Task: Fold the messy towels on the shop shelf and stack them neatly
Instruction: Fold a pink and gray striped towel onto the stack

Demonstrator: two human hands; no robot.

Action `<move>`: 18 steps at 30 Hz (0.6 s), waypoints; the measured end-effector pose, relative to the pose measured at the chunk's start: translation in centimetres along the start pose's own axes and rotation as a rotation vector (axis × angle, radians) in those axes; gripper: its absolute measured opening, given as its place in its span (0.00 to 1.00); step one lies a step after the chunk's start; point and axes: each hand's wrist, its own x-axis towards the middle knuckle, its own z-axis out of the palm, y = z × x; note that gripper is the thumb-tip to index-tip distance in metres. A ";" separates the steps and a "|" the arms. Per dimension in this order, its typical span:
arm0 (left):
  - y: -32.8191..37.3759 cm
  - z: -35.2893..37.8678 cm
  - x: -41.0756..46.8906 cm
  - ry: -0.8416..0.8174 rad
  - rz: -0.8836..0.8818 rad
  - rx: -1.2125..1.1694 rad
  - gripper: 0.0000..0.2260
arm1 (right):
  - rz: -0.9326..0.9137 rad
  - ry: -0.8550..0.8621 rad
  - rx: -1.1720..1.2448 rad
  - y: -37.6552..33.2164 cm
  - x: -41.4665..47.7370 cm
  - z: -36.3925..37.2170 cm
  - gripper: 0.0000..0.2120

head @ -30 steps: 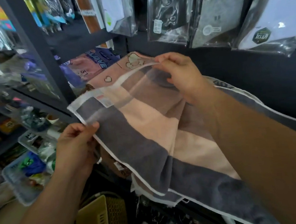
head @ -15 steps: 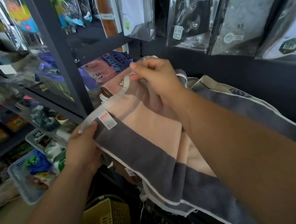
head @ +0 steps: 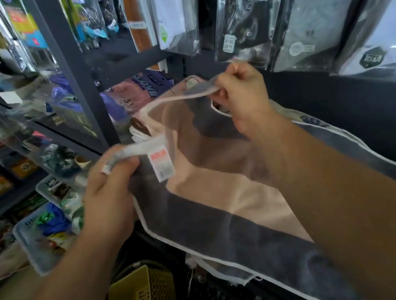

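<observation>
Head view: one grey-and-peach towel (head: 220, 196), white-edged, stretched between two hands beside the shelf frame (head: 79, 84), lower part draped down to the right under the right forearm. Left hand (head: 109, 192) curled round the near corner, just beside one white label (head: 161, 164); right hand (head: 245, 97) pinching the far top edge, higher up. Behind, one pink towel (head: 181, 86); below, one yellow basket (head: 138, 298).
</observation>
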 end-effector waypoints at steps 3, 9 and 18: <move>-1.6 2.1 -1.1 -0.439 -0.004 0.160 0.07 | 0.042 0.018 -0.116 -0.5 -2.0 -3.9 0.12; -2.3 8.1 -4.8 -1.034 -0.018 0.264 0.09 | 0.043 0.154 -0.200 -2.6 -4.0 -12.5 0.11; -7.8 12.0 -9.4 -1.197 0.300 0.705 0.08 | 0.181 0.203 -0.525 0.3 -6.4 -19.9 0.10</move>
